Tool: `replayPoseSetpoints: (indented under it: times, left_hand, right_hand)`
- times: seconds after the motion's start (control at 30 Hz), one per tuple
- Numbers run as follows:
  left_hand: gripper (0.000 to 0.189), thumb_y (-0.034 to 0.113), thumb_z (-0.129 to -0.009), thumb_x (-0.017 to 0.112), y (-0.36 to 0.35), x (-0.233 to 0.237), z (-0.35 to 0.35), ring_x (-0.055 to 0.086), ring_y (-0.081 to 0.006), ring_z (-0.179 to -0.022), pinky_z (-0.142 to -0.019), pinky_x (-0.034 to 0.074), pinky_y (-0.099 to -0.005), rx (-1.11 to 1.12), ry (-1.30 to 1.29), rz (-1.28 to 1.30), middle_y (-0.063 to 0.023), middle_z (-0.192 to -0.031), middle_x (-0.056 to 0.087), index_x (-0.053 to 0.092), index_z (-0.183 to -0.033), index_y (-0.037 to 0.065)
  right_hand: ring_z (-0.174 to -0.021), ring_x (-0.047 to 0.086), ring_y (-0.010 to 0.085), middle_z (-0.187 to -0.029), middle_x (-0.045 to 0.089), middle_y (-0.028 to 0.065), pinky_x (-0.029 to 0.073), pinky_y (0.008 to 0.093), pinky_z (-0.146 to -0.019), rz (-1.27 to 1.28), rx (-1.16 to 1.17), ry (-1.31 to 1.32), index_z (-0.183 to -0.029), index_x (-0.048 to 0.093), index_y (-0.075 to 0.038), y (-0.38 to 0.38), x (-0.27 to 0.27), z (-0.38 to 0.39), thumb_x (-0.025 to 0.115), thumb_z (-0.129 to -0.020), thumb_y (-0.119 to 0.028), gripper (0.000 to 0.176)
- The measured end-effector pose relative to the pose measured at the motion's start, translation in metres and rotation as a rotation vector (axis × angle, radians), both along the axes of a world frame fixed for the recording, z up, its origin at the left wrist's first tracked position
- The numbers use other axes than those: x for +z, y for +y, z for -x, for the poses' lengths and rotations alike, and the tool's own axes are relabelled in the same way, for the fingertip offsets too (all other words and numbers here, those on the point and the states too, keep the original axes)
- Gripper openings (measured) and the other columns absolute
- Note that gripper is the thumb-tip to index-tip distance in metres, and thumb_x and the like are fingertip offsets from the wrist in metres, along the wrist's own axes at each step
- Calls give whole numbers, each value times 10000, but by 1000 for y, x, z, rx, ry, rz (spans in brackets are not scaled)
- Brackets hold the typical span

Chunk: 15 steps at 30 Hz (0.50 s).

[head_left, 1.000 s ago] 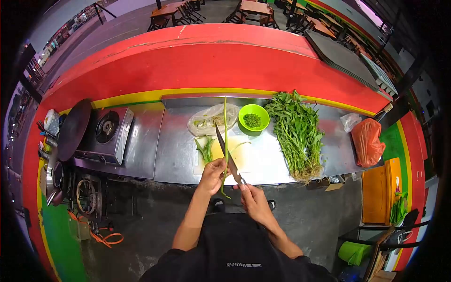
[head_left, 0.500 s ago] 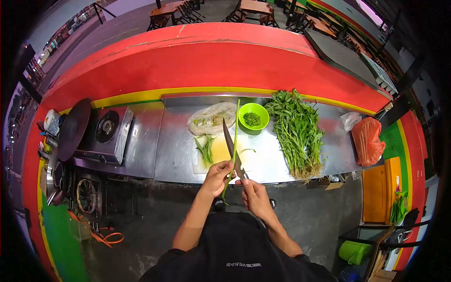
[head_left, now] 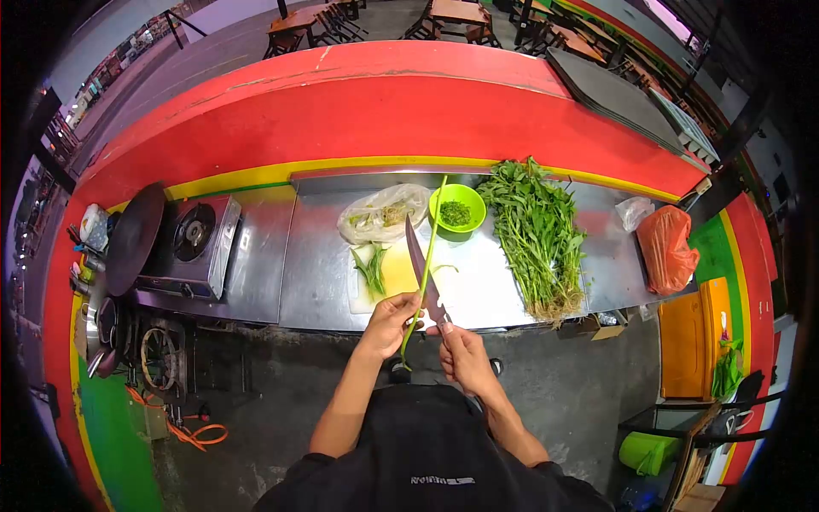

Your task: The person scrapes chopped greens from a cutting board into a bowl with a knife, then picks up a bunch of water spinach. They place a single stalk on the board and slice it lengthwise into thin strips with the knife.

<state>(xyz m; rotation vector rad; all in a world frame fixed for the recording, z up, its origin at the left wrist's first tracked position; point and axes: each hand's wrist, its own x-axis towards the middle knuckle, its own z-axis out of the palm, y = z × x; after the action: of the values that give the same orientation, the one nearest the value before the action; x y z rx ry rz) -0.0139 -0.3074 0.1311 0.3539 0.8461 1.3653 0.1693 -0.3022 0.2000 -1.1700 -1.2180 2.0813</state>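
Observation:
My left hand (head_left: 393, 323) pinches a long green stalk (head_left: 432, 239), its upper end slanting past the green bowl and its lower end hanging below my fingers. A large kitchen knife (head_left: 417, 258) is in my right hand (head_left: 465, 357), fingers wrapped round the handle and blade pointing up and left. The blade crosses the stalk just above my left hand. Beyond lies a cutting board (head_left: 362, 299) with cut green leaves (head_left: 372, 269) on it. Behind it are a clear plastic bag (head_left: 363, 226) of trimmings and a lime-green bowl (head_left: 474, 198) holding chopped greens (head_left: 455, 213).
A heap of leafy greens (head_left: 537, 230) with roots lies right of the bowl on the steel counter (head_left: 320, 256). Farther right sits an orange plastic bag (head_left: 667, 252). At left stand a gas stove (head_left: 198, 239) and a dark wok (head_left: 136, 239). A red wall (head_left: 341, 119) borders the counter.
The stalk's upper end has tilted to the right, now passing in front of the bowl. My hands and the knife have barely moved.

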Motion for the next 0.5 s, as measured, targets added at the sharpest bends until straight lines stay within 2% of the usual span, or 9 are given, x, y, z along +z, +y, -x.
replayPoseSetpoints:
  times: [0.17,0.23,0.5]
  left_hand:
    - [215,234,-945,680,0,5,-5,586,-86,-722,-688,500,-235,64,39,-41,-1,-846,650,688,-1018,32]
    - [217,227,-953,672,2,4,-6,580,-83,-718,-682,495,-230,87,58,-26,1,-838,647,686,-1018,21]
    - [221,252,-969,650,1,6,-6,594,-81,-743,-691,495,-224,80,24,-75,7,-841,652,686,-1012,38]
  right_hand:
    - [-454,285,36,-585,335,-62,242,221,-408,54,12,19,-1130,613,-39,-4,2,-1,412,-1068,-386,406]
    - [-449,280,35,-580,331,-64,238,221,-403,-28,12,-15,-1139,610,-41,-6,0,0,416,-1066,-391,407]
    - [-441,278,32,-581,337,-65,230,217,-391,6,31,8,-1144,608,-36,-13,0,-5,419,-1063,-400,419]
